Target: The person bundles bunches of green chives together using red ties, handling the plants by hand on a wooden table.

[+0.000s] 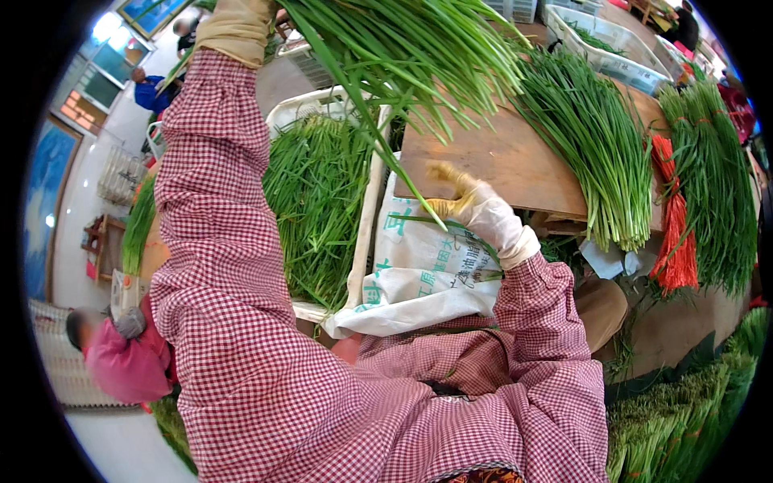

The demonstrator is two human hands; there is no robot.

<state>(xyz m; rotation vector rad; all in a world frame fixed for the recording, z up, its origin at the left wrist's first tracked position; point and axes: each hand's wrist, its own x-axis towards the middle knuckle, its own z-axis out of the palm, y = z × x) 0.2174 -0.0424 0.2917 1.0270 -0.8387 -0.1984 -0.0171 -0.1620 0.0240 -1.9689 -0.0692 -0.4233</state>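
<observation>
My left hand (237, 32), in a pale glove, is raised at the top edge, closed on a big loose bunch of garlic chives (411, 60). Its fingertips are cut off by the picture's edge. The long green leaves spread to the right over a wooden board (499, 161), some tips drooping. Below them is my right hand (475, 205), in a white glove with yellowed fingers. Its fingers are bent but apart, beside the board's near left corner and over a white printed sack (427, 274). A few loose leaves lie close to that hand.
A white crate (366, 225) of loose chives stands left of the sack. On the board's right lie a chive bundle (592, 137), red ties (672, 217) and tied bundles (713, 177). More bundles (684, 410) lie lower right. A person in pink (125, 358) is at the left.
</observation>
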